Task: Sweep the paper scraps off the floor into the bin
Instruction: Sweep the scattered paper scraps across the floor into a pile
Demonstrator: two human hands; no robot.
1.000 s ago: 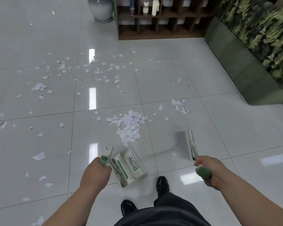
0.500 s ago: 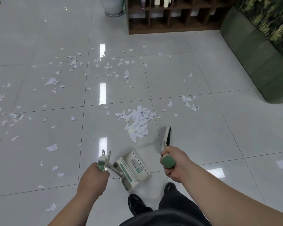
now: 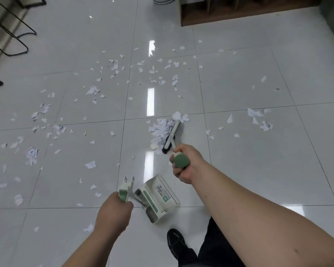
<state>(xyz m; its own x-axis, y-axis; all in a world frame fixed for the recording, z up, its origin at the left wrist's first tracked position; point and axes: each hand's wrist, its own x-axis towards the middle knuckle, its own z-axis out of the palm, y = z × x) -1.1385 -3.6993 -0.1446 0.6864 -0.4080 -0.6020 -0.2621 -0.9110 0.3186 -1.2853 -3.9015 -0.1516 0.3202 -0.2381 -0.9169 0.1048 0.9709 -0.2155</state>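
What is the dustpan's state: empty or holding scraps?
Empty, as far as visible: the dustpan shows only its bare inside and label; the scrap pile lies outside it, beside the brush.

Right hand [image 3: 185,166] grips broom handle [image 3: 181,160], broom head [image 3: 172,134] against the paper scrap pile [image 3: 161,130]. Left hand [image 3: 112,212] holds dustpan handle [image 3: 123,192], dustpan [image 3: 158,199] on the tiled floor [image 3: 249,151]. Loose scraps [image 3: 112,70] scattered left and beyond.

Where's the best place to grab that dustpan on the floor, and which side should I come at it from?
Take the dustpan by the green grip at the top of its long handle, coming from above and behind, as the left hand does. The handle rises from the pan's rear, so the pan can sit flat.
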